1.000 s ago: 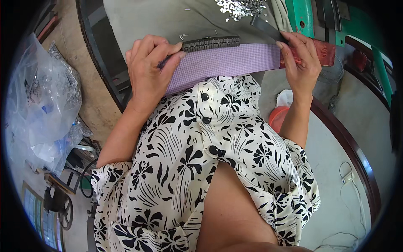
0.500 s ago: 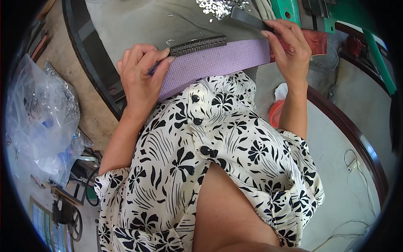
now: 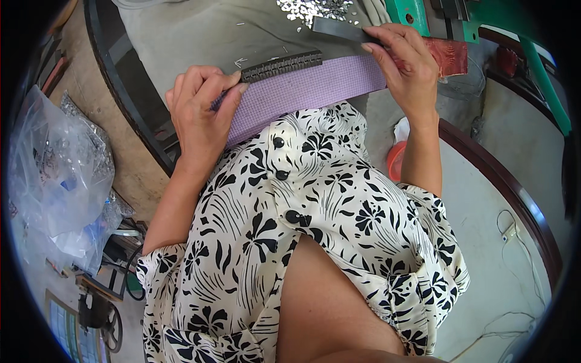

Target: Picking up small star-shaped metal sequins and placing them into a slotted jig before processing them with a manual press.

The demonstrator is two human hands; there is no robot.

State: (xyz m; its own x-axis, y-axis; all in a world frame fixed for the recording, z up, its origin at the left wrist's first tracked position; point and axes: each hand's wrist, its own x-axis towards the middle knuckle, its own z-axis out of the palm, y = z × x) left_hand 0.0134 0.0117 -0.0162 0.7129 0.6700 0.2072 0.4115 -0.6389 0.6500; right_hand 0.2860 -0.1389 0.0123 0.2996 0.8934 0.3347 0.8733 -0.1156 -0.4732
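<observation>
My left hand [image 3: 200, 109] pinches the left end of a dark, slotted metal strip [image 3: 281, 65] between thumb and fingers. The strip lies along the far edge of a purple woven mat [image 3: 302, 88]. In my right hand [image 3: 408, 66] is a flat dark metal bar [image 3: 339, 28], gripped at its right end between thumb and fingers. The bar's free end points left, just below a heap of small shiny metal pieces [image 3: 311, 8]. Several thin pins [image 3: 240, 63] lie beyond the strip on the grey cloth [image 3: 187, 36].
Green machine parts [image 3: 410, 17] stand at the far right, beside a red block [image 3: 448, 57]. A red container [image 3: 396, 158] sits below my right wrist. Clear plastic bags [image 3: 72, 187] are at the left. A dark curved rim [image 3: 124, 91] bounds the work surface on that side.
My right hand and the metal bar have shifted a little to the left. The left hand still grips the strip; the whole view has moved slightly.
</observation>
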